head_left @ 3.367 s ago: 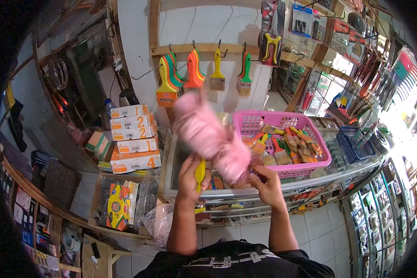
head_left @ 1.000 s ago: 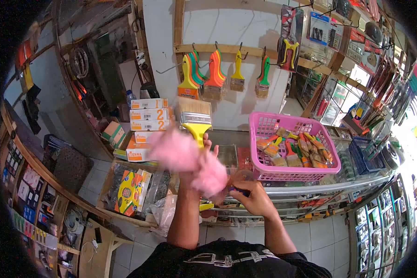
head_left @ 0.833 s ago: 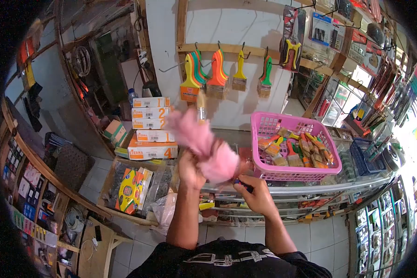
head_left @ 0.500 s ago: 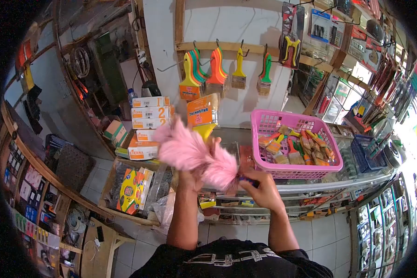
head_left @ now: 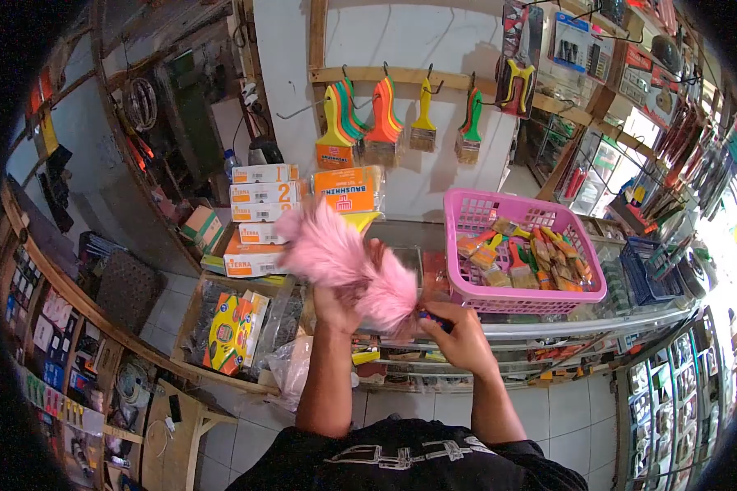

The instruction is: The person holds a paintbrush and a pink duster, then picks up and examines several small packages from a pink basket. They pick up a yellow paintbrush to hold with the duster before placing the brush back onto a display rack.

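A fluffy pink duster [head_left: 332,250] spreads across the middle of the view. My right hand [head_left: 464,340] is closed around its dark handle. Behind the fluff, my left hand [head_left: 336,309] grips a wide paintbrush [head_left: 345,190] with an orange label and a yellow handle. The duster covers most of that handle and many of my left fingers. Its pink fibres lie over the lower part of the brush and over my left hand. The brush's labelled head points away from me, towards the wall.
A pink basket [head_left: 524,304] of paintbrushes stands on the glass counter [head_left: 532,329] at right. Several paintbrushes [head_left: 385,114] hang from wall hooks. Stacked white-and-orange boxes [head_left: 254,215] stand at left, above an open box with a yellow-and-red pack [head_left: 236,331].
The paintbrush has turned in my left hand, so its labelled face lies more level and squarely towards me. The duster has shifted slightly across it; my right hand has barely moved.
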Motion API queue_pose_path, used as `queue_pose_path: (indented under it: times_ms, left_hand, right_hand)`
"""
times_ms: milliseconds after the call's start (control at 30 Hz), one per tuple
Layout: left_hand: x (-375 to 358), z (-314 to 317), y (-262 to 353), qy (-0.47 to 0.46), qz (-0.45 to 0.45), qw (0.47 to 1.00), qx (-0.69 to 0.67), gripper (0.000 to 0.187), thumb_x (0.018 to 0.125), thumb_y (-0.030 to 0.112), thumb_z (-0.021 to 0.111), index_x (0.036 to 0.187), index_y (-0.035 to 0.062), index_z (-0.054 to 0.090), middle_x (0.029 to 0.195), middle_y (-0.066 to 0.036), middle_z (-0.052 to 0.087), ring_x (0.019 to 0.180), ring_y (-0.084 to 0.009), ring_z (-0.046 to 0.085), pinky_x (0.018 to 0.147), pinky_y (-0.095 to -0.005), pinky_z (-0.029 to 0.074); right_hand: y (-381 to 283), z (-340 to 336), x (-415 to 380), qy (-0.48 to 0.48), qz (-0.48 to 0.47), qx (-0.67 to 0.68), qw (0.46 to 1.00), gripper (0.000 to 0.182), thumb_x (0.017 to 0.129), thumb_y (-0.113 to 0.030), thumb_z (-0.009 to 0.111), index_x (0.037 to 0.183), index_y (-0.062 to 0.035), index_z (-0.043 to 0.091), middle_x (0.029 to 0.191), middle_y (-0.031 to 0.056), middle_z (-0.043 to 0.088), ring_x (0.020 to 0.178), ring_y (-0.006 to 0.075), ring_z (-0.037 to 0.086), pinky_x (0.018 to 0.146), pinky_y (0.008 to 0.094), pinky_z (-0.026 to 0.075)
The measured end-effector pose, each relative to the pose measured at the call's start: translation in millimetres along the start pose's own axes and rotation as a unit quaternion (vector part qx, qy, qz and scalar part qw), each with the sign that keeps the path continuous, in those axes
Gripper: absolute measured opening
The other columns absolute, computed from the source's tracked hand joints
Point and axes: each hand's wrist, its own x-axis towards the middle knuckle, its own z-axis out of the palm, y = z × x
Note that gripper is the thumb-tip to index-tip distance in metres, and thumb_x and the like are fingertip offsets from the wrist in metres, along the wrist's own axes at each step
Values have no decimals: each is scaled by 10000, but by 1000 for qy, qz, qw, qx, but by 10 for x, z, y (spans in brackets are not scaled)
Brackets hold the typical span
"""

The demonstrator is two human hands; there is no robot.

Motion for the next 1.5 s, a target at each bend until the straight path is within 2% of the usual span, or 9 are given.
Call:
queue_pose_path:
  times_ms: [200, 300, 333, 400, 567, 900, 1000, 1233, 1500]
  left_hand:
    - [74, -298, 1, -65, -82, 964, -246, 805, 1041, 605, 443, 1502, -54, 407, 1389, -265, 590, 1355, -366, 543, 1185, -466, 423]
    - [-4, -8, 46, 137, 28, 983, 117, 903, 995, 719, 431, 1516, -18, 408, 1431, -279, 547, 1376, -352, 523, 1181, -450, 419]
    - [78, -403, 85, -156, -42, 971, -176, 875, 998, 725, 425, 1528, 29, 412, 1470, -267, 519, 1361, -335, 539, 1146, -479, 448]
    - [88, -485, -46, -145, 131, 979, 61, 787, 1020, 693, 403, 1513, 81, 447, 1476, -196, 538, 1361, -319, 530, 1139, -534, 441]
    - [-4, 260, 53, 258, 41, 958, 121, 787, 1015, 707, 395, 1554, 134, 409, 1511, -139, 528, 1336, -302, 563, 1132, -536, 449]
    - [111, -116, 31, -107, 69, 982, 136, 739, 1055, 668, 352, 1586, 155, 381, 1537, -65, 500, 1420, -269, 466, 1174, -508, 393]
    - [52, 107, -66, 73, 48, 991, 104, 816, 1022, 735, 335, 1590, 151, 377, 1519, -49, 505, 1396, -241, 478, 1164, -467, 396]
    - [-31, 288, -47, 92, -12, 969, 231, 912, 845, -110, 586, 1649, 130, 231, 1575, -114, 417, 1390, -294, 501, 1116, -470, 478]
    - [-105, 187, -61, 57, -41, 968, 241, 937, 865, -144, 586, 1662, 127, 173, 1563, -152, 414, 1380, -326, 508, 1100, -545, 505]
  right_hand:
    - [-108, -123, -3, -59, -40, -27, 997, 305, 928, -152, 758, 1099, 93, 697, 1007, 252, 733, 837, 308, 703, 789, 362, 539]
    - [-84, -101, 51, -31, -27, -41, 998, 296, 931, -144, 749, 1107, 87, 694, 989, 251, 726, 818, 312, 696, 771, 368, 537]
    - [-64, -76, 60, -5, -24, -48, 999, 293, 932, -141, 746, 1112, 85, 693, 984, 250, 724, 818, 315, 695, 766, 370, 536]
    - [-71, -158, 74, -67, -54, -42, 995, 288, 934, -136, 741, 1115, 83, 690, 965, 250, 718, 804, 318, 689, 754, 374, 531]
    - [-380, -300, 157, -57, -31, -113, 991, 311, 921, -148, 724, 1176, 32, 713, 1007, 257, 724, 923, 462, 686, 806, 454, 550]
    - [-227, -366, 179, -77, -87, -85, 990, 308, 928, -101, 719, 1177, 76, 680, 998, 257, 725, 920, 389, 722, 816, 422, 545]
    - [-238, -244, 208, 21, 21, -17, 999, 327, 940, -135, 722, 1185, 78, 684, 967, 281, 717, 907, 418, 706, 830, 430, 541]
    - [-212, -171, 219, 83, 60, -8, 995, 320, 960, -131, 710, 1208, 68, 672, 905, 197, 730, 823, 207, 697, 768, 348, 534]
    - [-143, -178, 225, 62, 35, -19, 997, 398, 964, -170, 699, 1241, 114, 664, 1087, 312, 721, 1036, 380, 738, 892, 402, 551]
